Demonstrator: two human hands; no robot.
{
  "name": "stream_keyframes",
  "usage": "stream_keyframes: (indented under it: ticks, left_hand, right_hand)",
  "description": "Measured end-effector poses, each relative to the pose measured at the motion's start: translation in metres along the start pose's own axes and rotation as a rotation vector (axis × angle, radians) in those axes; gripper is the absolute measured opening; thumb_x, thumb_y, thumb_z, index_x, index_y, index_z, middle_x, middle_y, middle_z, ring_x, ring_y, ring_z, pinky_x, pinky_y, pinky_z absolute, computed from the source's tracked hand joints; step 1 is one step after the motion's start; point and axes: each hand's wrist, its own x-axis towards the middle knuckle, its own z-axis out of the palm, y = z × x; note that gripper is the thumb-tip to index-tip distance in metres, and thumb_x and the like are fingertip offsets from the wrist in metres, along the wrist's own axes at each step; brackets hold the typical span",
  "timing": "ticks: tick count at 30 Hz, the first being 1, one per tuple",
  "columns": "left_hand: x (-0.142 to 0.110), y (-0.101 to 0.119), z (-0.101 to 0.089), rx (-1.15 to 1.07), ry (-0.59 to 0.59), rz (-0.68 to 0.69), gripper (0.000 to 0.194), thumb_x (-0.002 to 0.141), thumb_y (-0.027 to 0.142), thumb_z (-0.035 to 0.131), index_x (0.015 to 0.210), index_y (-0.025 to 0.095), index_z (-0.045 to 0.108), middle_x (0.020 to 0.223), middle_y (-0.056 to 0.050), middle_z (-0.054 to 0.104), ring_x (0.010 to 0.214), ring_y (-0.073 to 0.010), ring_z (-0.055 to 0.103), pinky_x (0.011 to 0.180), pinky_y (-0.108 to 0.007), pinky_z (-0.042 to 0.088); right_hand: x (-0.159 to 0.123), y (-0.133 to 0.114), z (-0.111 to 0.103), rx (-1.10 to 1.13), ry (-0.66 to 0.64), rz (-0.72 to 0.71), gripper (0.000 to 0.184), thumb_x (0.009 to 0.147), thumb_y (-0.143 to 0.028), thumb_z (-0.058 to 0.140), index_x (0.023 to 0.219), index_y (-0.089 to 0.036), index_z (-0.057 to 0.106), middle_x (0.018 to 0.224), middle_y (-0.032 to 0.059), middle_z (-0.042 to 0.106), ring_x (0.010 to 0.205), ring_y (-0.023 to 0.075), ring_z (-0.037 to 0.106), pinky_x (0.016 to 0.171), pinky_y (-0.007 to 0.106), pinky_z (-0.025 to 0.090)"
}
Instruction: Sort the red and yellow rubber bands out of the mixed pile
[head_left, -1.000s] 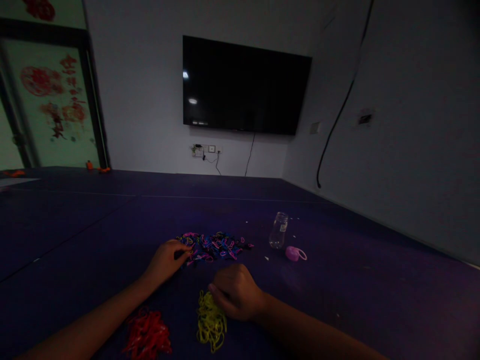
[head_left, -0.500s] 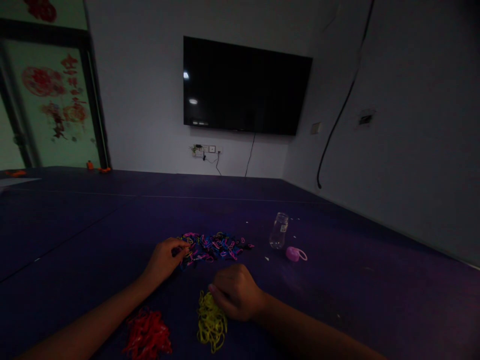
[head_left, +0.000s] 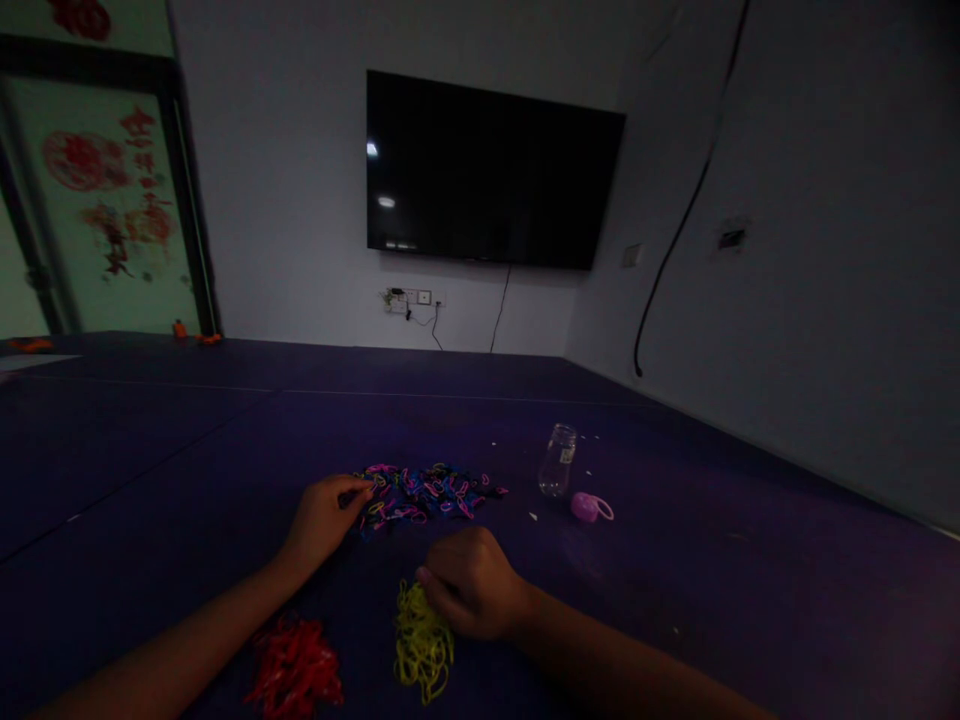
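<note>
My left hand [head_left: 324, 520] reaches to the left edge of a loose pile of mixed rubber bands [head_left: 431, 490], blue, black, pink and some yellow. Its thumb and forefinger are pinched together at the bands; what sits between the tips is too small to make out. My right hand [head_left: 474, 585] is curled closed, resting at the upper right of a heap of yellow rubber bands [head_left: 421, 645]. Whatever its fingers hold is hidden. A heap of red rubber bands [head_left: 296, 668] lies nearest me, beside my left forearm.
Right of the mixed pile stands a clear bottle [head_left: 557, 462] without its lid. Next to it lies a pink cap with a loop [head_left: 586, 507]. Small white scraps dot the purple surface [head_left: 675, 500]. A television [head_left: 491, 170] hangs on the far wall.
My left hand has drawn back slightly to the left, with its fingertips still at the mixed pile's edge. My right hand has stayed in place.
</note>
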Motion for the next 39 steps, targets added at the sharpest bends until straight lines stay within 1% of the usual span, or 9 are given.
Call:
stream_keyframes:
  ticks: [10,14,18,23,29,32,35,37,39]
  left_hand:
    - [-0.004,0.013,-0.001,0.016,-0.109,0.226,0.014,0.076,0.024,0.060,0.079,0.022,0.073,0.081,-0.004,0.073,0.078,-0.0204,0.066,0.076,-0.034,0.052]
    - [-0.003,0.013,-0.001,0.041,-0.122,0.217,0.014,0.075,0.022,0.060,0.078,0.021,0.074,0.079,-0.004,0.073,0.077,-0.0202,0.066,0.076,-0.034,0.052]
    - [-0.001,0.011,-0.001,0.072,-0.129,0.204,0.015,0.075,0.020,0.059,0.076,0.022,0.074,0.077,-0.004,0.073,0.075,-0.0208,0.066,0.074,-0.034,0.052]
    - [-0.001,0.009,-0.002,0.088,-0.132,0.171,0.016,0.075,0.019,0.059,0.074,0.021,0.074,0.076,-0.004,0.073,0.075,-0.0213,0.067,0.071,-0.033,0.052]
    - [-0.002,0.012,-0.004,0.055,-0.064,0.195,0.016,0.078,0.022,0.058,0.073,0.022,0.073,0.075,-0.004,0.072,0.073,-0.0200,0.066,0.070,-0.032,0.053]
    - [-0.004,0.015,-0.004,0.001,-0.013,0.268,0.016,0.080,0.025,0.058,0.077,0.022,0.073,0.077,-0.004,0.072,0.074,-0.0195,0.066,0.073,-0.033,0.053]
    - [-0.009,0.019,-0.004,-0.038,-0.015,0.403,0.017,0.085,0.028,0.055,0.084,0.022,0.072,0.081,-0.004,0.072,0.077,-0.0186,0.066,0.074,-0.032,0.055]
    - [-0.013,0.020,-0.005,-0.028,-0.051,0.543,0.020,0.089,0.027,0.051,0.091,0.021,0.070,0.086,-0.005,0.072,0.081,-0.0180,0.067,0.076,-0.031,0.055]
    - [-0.018,0.021,-0.006,-0.002,-0.082,0.692,0.024,0.092,0.023,0.045,0.096,0.020,0.069,0.089,-0.007,0.071,0.083,-0.0171,0.067,0.076,-0.029,0.056]
  right_hand:
    - [0.000,-0.001,-0.001,0.000,0.006,0.004,0.040,0.093,-0.024,0.027,0.055,-0.020,0.041,0.050,-0.0012,0.043,0.043,0.0101,0.037,0.044,0.027,0.024]
    - [0.000,0.000,0.000,-0.009,-0.017,-0.003,0.041,0.093,-0.024,0.026,0.056,-0.020,0.042,0.050,-0.0012,0.043,0.043,0.0099,0.036,0.044,0.027,0.023]
    - [0.000,0.000,0.000,-0.009,0.003,-0.002,0.041,0.093,-0.025,0.026,0.055,-0.020,0.041,0.049,-0.0014,0.043,0.043,0.0099,0.036,0.044,0.028,0.022]
    - [0.001,0.001,0.000,-0.005,-0.005,-0.015,0.039,0.093,-0.024,0.028,0.056,-0.019,0.042,0.050,-0.0009,0.045,0.043,0.0099,0.038,0.044,0.027,0.023]
    - [0.000,0.001,0.001,-0.007,-0.001,0.007,0.039,0.093,-0.025,0.029,0.058,-0.019,0.045,0.051,-0.0003,0.048,0.044,0.0108,0.043,0.043,0.027,0.027]
    - [0.001,-0.001,0.000,0.029,0.028,0.065,0.032,0.091,-0.024,0.032,0.070,-0.017,0.054,0.060,0.0026,0.058,0.054,0.0128,0.053,0.048,0.025,0.037]
    - [0.001,-0.001,0.000,0.079,0.093,0.150,0.024,0.090,-0.019,0.037,0.097,-0.016,0.059,0.087,0.0075,0.068,0.077,0.0144,0.063,0.063,0.024,0.049]
    - [0.002,0.001,0.002,0.090,0.146,0.205,0.028,0.088,-0.017,0.041,0.112,-0.018,0.056,0.104,0.0092,0.066,0.091,0.0153,0.063,0.074,0.027,0.052]
    - [0.001,0.003,0.005,0.097,0.176,0.245,0.035,0.087,-0.017,0.046,0.120,-0.019,0.053,0.113,0.0101,0.064,0.100,0.0169,0.061,0.082,0.031,0.052]
